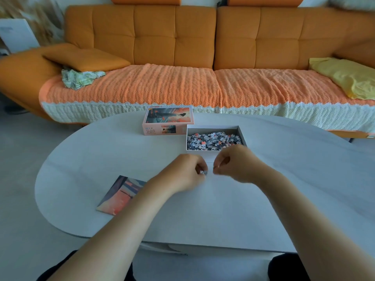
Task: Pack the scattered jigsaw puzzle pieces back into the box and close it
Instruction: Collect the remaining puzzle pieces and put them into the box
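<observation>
**Both hands pinched just in front of open puzzle box**

Landmark: open box (241, 130), white walls, on the pale oval table (284, 199), no lid on it. It is filled with a heap of puzzle pieces (213, 140), grey, white and orange.

Lid (168, 120) with the picture print sits just left of the box, touching or nearly touching its left wall, right way up.

Left hand (186, 172) is in front of the box, near its left front corner, fingers curled shut, pinching a small piece (204, 172) at the fingertips, low over the table.

Right hand (233, 163) is directly in front of the box, close beside the left hand, thumb and finger pinched together; cannot tell if anything is held.

Printed picture card (119, 196) lies flat well in front-left of the box, near the table edge.

Orange sofa (182, 37) is behind the box, beyond the table.
</observation>
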`<state>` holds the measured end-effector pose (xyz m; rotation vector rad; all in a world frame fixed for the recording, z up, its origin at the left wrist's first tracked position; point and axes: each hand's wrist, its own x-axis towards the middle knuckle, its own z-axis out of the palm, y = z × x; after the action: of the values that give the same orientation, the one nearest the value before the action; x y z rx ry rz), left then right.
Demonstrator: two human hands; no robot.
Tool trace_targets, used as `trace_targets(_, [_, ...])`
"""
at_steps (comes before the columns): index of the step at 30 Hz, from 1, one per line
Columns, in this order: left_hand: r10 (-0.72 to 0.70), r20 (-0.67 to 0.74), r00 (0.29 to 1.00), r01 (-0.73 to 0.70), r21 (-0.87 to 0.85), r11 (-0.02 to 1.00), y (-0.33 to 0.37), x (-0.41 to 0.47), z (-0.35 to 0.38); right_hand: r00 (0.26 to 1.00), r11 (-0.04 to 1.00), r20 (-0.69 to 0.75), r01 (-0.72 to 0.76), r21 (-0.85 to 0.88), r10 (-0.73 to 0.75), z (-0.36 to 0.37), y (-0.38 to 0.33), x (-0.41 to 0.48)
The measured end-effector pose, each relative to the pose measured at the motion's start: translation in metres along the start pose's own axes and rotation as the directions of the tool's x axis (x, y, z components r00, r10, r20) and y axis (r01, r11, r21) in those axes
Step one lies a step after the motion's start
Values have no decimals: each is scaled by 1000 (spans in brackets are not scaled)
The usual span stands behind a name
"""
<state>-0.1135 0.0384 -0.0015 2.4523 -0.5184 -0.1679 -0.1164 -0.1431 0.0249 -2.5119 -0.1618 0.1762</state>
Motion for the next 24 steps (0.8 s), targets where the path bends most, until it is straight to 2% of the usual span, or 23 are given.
trace_targets(2, [21,-111,994,-30,-88,996,1,9,-12,976,999,-216,34,37,-25,-10,4,9])
trace_targets(4, [33,-266,963,-73,-141,987,1,20,-21,920,994,-389,76,81,-39,-17,8,19])
trace_targets(7, [43,-414,909,-103,-123,987,-2,40,-23,886,992,-464,73,101,-18,-18,12,31])
trace_targets(9, [54,-412,909,-84,-56,995,-6,52,-15,917,1000,-399,-11,-8,7,-15,15,34])
trace_targets(11, [93,-388,917,-54,112,992,-9,61,-5,934,991,-358,-65,-120,18,-12,18,36])
trace_targets(14, [127,-286,950,-17,359,933,-13,68,3,927,986,-371,-4,-166,-59,-11,23,39])
trace_targets(16, [86,-215,973,-3,358,934,-14,69,2,921,981,-366,74,-178,-135,-8,25,40])
trace_targets(19, [105,-252,962,-48,221,974,-16,67,0,918,941,-274,220,-256,-289,6,25,38])
trace_targets(22, [120,-326,938,-83,125,989,-18,62,-5,961,899,-43,239,-368,-273,17,21,37])
trace_targets(24, [140,-374,917,-90,149,985,-20,57,-8,967,884,28,242,-401,-252,18,21,39])
